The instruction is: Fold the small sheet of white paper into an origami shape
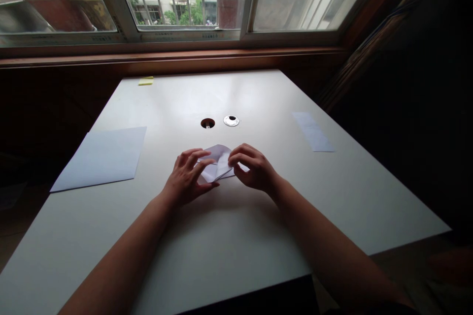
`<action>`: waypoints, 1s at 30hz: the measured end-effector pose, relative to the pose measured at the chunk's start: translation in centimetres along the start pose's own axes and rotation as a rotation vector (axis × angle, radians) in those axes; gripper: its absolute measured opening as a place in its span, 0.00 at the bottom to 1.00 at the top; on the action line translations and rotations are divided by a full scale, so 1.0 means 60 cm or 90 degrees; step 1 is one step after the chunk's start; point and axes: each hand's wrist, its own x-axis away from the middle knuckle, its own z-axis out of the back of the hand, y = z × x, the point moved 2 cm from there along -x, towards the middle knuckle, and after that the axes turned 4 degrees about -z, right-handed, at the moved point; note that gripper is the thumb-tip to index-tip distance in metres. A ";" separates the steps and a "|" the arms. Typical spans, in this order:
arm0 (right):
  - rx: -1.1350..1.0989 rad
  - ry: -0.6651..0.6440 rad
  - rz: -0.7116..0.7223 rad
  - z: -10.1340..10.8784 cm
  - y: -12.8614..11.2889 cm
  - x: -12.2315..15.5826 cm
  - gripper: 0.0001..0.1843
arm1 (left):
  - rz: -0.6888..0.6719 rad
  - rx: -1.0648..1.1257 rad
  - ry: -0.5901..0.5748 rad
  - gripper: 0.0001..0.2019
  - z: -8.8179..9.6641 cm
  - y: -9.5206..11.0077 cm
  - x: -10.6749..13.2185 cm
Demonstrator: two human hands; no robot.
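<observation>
A small piece of folded white paper (223, 160) is between my hands at the middle of the table, its layers partly raised. My left hand (190, 174) curves round the paper's left side, fingers bent over it and thumb along the near edge. On the other side, my right hand (254, 165) pinches the paper's right part between thumb and fingertips. Those fingertips cover part of the right edge, so the exact fold there is hidden.
The white table (236, 236) bears a stack of white sheets (103, 157) at left, a paper strip (313, 132) at right and yellow sticky notes (146, 80) at the far edge. Beyond the paper are a round cable hole (207, 123) and its metal cover (231, 121). A window stands behind.
</observation>
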 end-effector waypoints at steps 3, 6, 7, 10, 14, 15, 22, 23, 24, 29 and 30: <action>0.003 0.021 -0.010 0.008 0.003 -0.002 0.11 | 0.024 0.038 0.040 0.35 0.003 -0.014 0.002; -0.009 0.036 -0.021 0.014 0.005 -0.004 0.10 | 0.032 0.106 0.020 0.39 -0.003 -0.025 0.005; -0.016 0.039 -0.025 0.016 0.006 -0.004 0.10 | 0.032 0.125 0.005 0.37 -0.006 -0.027 0.006; -0.035 0.046 -0.039 0.017 0.007 -0.004 0.10 | 0.015 0.148 -0.023 0.29 -0.013 -0.028 0.008; -0.049 0.046 -0.050 0.015 0.008 -0.002 0.10 | -0.041 0.126 -0.042 0.21 -0.016 -0.020 0.007; -0.052 0.047 -0.053 0.015 0.008 -0.002 0.11 | -0.054 0.115 -0.051 0.18 -0.016 -0.018 0.006; -0.091 0.049 -0.079 0.015 0.008 -0.002 0.13 | -0.117 0.063 -0.087 0.11 -0.015 -0.003 -0.002; -0.096 0.049 -0.081 0.016 0.008 -0.002 0.13 | -0.121 0.070 -0.096 0.11 -0.016 -0.001 -0.002; -0.099 0.047 -0.083 0.016 0.008 -0.003 0.13 | -0.123 0.077 -0.103 0.12 -0.017 0.000 -0.003; -0.090 0.037 -0.076 0.019 0.009 -0.003 0.12 | -0.104 0.088 -0.099 0.13 -0.021 0.000 -0.001; -0.087 0.035 -0.078 0.020 0.010 -0.003 0.12 | -0.102 0.088 -0.094 0.13 -0.022 -0.001 0.000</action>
